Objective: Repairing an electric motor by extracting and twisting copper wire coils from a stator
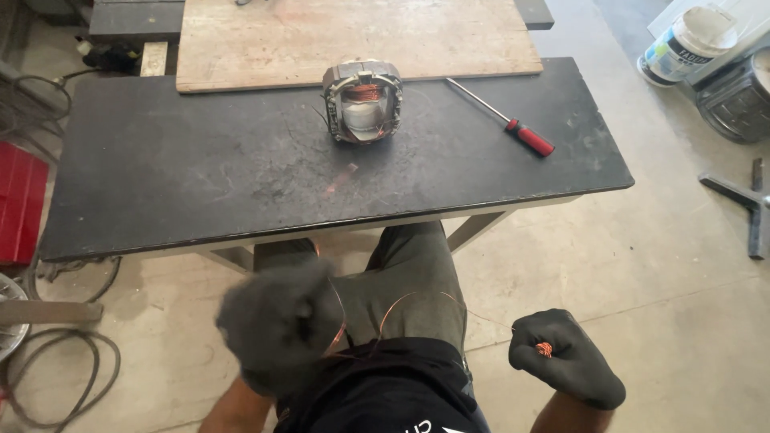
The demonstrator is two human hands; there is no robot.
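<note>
Nearest the lens, two gloved hands held low over the lap, well short of the desk's near edge. Beyond them, dark desk bearing a plywood board along its far edge, a motor stator just before that board near the middle, a red-handled screwdriver toward the far right corner. Left hand, blurred, closed in a fist around copper wire. Right hand fisted too, gripping a small wound bunch of the same wire. Wire arcing between the fists, long axis running left to right, both hands equally on it
</note>
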